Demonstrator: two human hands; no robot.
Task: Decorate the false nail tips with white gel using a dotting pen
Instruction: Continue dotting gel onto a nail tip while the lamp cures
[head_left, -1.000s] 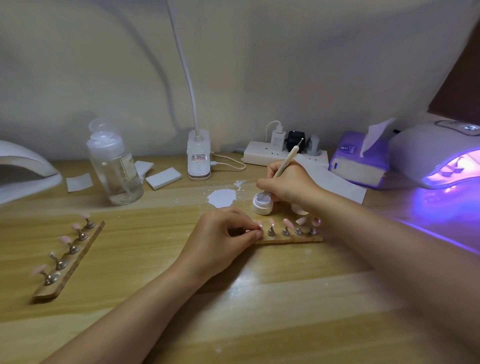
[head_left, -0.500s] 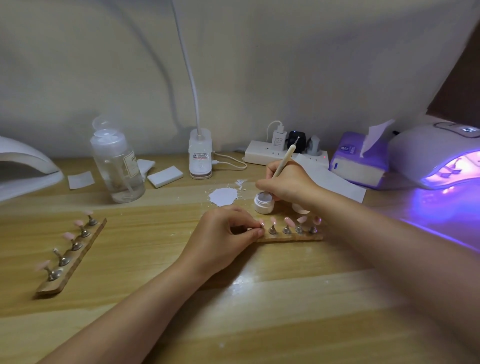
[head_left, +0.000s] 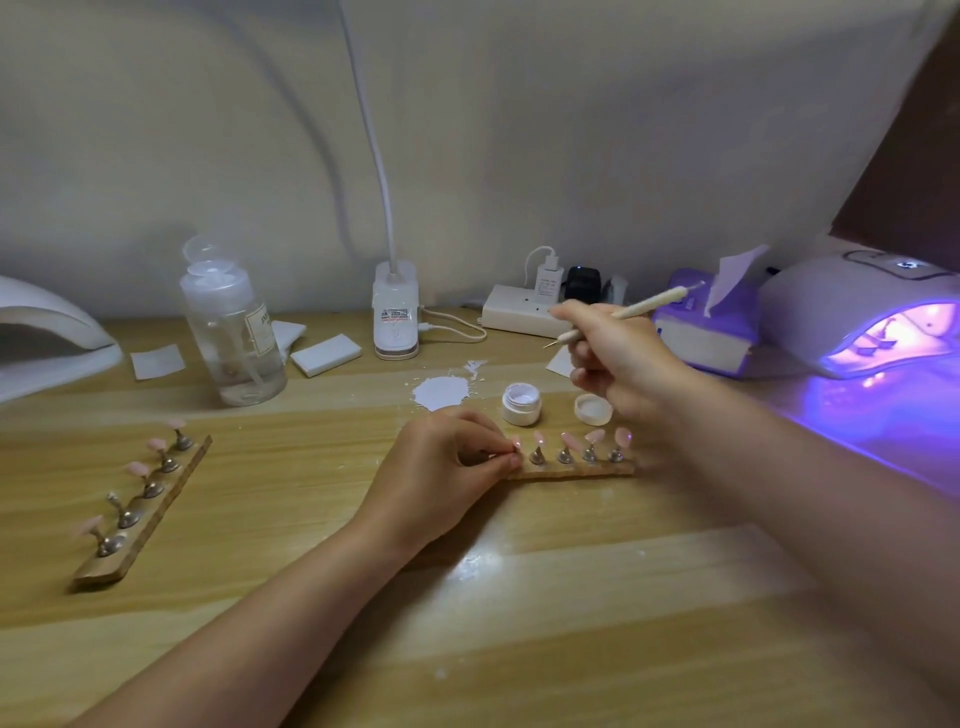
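Two hands are working: the left hand (head_left: 447, 462) is pinching the strip of nail tips (head_left: 574, 457) at its nine-o'clock end, likely steadying it on the counter (head_left: 519, 597), while the right hand (head_left: 618, 358) is gripping the dotting pen (head_left: 631, 312) above the open gel pot (head_left: 521, 402) at twelve o'clock.

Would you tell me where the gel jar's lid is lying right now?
The lid lies on the table just right of the open gel jar, behind the nail stand.
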